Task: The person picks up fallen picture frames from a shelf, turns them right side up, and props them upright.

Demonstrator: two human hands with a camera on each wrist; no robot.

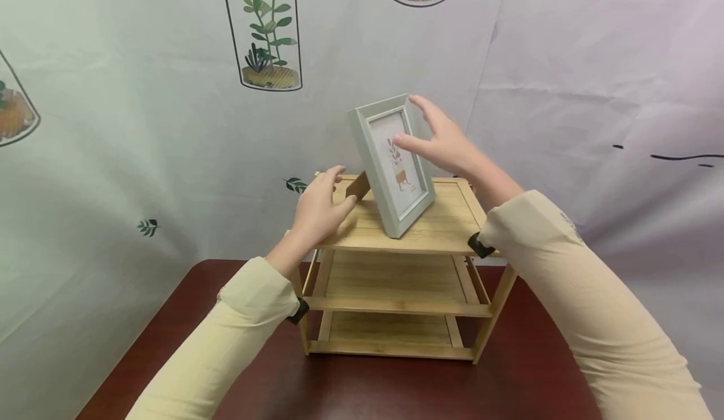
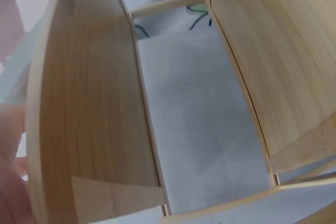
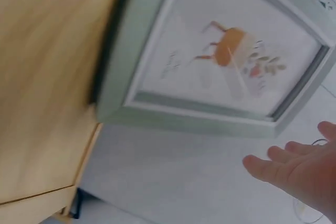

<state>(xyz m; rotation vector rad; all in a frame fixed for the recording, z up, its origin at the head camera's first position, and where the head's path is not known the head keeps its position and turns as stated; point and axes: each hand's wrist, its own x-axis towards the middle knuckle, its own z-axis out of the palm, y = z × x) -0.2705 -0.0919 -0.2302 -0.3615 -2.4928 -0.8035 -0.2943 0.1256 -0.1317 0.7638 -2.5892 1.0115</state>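
A pale green picture frame (image 1: 378, 165) stands at an angle on the top board of a wooden shelf rack (image 1: 452, 219). Its brown back support (image 1: 357, 186) reaches down to the board behind it. My left hand (image 1: 322, 209) hovers at the board's left side beside that support, fingers loosely bent and nothing seen in its grasp. By the frame's upper right edge is my right hand (image 1: 444, 142), fingers and thumb spread. In the right wrist view, the right hand's fingers (image 3: 262, 169) are extended and apart from the picture frame (image 3: 199, 121).
Below the top board, the rack has a middle shelf (image 1: 396, 278) and a lower shelf (image 1: 390, 329). It stands on a dark red table (image 1: 249, 344). Behind hangs a pale cloth backdrop (image 1: 170, 124) printed with plants in jars.
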